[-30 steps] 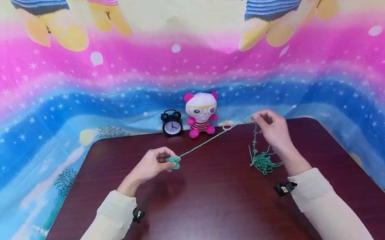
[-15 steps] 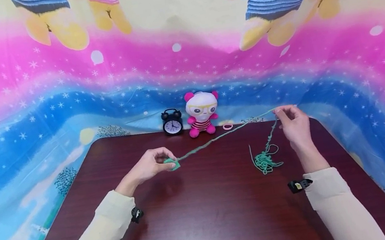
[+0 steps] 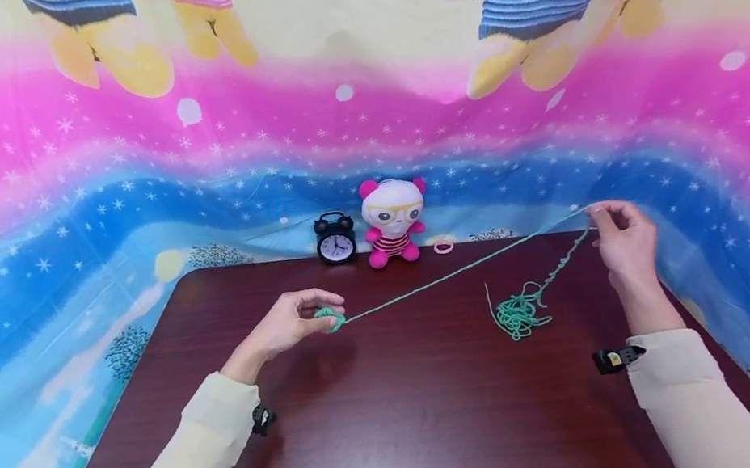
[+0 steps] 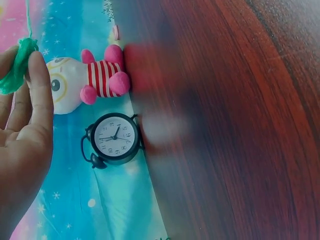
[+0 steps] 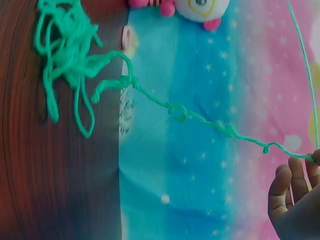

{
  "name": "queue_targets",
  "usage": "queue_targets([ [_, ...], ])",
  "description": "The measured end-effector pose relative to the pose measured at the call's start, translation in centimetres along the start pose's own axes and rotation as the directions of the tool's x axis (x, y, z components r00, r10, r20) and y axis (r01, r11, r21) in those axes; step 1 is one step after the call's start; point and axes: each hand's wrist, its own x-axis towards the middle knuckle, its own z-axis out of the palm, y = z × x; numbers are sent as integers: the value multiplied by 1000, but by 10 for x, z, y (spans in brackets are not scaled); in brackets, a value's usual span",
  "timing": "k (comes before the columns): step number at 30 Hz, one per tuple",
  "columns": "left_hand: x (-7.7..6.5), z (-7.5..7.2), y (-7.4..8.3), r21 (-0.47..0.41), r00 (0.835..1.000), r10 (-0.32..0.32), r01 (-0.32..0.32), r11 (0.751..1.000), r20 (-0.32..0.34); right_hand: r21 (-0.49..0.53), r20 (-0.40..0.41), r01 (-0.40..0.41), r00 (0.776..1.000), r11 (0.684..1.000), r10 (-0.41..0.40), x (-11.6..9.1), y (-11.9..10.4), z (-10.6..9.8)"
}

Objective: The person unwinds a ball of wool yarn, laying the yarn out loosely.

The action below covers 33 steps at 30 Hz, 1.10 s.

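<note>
In the head view my left hand (image 3: 286, 323) pinches a small wound bundle of green yarn (image 3: 331, 319) between thumb and fingers. The bundle (image 4: 21, 65) shows bright green at the left edge of the left wrist view. From it a strand (image 3: 455, 274) stretches up to the right, nearly straight. My right hand (image 3: 625, 239) pinches that strand above the table's right side. Below the right fingertips, a kinked length (image 5: 200, 119) slopes down to a loose tangle of the same yarn (image 3: 520, 312) lying on the table. The right thumb and fingertips are partly cut off in the right wrist view.
At the table's back edge stand a black twin-bell alarm clock (image 3: 335, 240) and a pink and white plush panda (image 3: 394, 223). A small pink ring (image 3: 444, 247) lies beside the panda. A printed cloth (image 3: 357, 122) hangs behind the dark wooden table (image 3: 405, 425).
My right hand has moved to the right, drawing the strand out longer between the hands. The kinked length now slants further right from the tangle. My left hand has barely moved.
</note>
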Motion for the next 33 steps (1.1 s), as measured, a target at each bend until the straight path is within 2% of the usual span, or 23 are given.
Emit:
queue_targets([
  [4,0,0,-1,33,1000,-7,7,999,-2,29,-42,-24,999,999,26,6,3,-13],
  [9,0,0,-1,40,1000,-15,15,999,2,35,-55,-32,998,999,34,10,9,-21],
  [11,0,0,0,37,1000,-7,7,999,2,-26,-56,-22,998,999,21,11,12,-22],
  [13,0,1,0,36,1000,1,0,999,-5,-134,-48,-14,999,991,7,12,15,-24],
  [15,0,1,1,33,1000,16,-16,999,-13,-290,-12,-10,1000,957,7,12,19,-27],
  [19,1,3,3,-7,999,34,-34,999,-14,-556,132,56,991,829,21,11,25,-34],
  [21,2,3,4,-20,999,34,-34,999,-14,-622,211,99,976,777,45,9,30,-37],
  [23,2,4,5,-28,999,27,-27,999,-19,-657,279,130,957,742,79,9,34,-39],
  [28,3,5,7,-39,999,17,-18,999,-29,-688,392,161,903,707,176,6,41,-42],
  [31,4,6,9,-58,1000,11,-13,998,-25,-694,447,179,866,697,222,5,44,-42],
  [33,4,7,10,-66,1000,8,-10,998,-23,-696,469,188,850,693,240,5,45,-41],
])
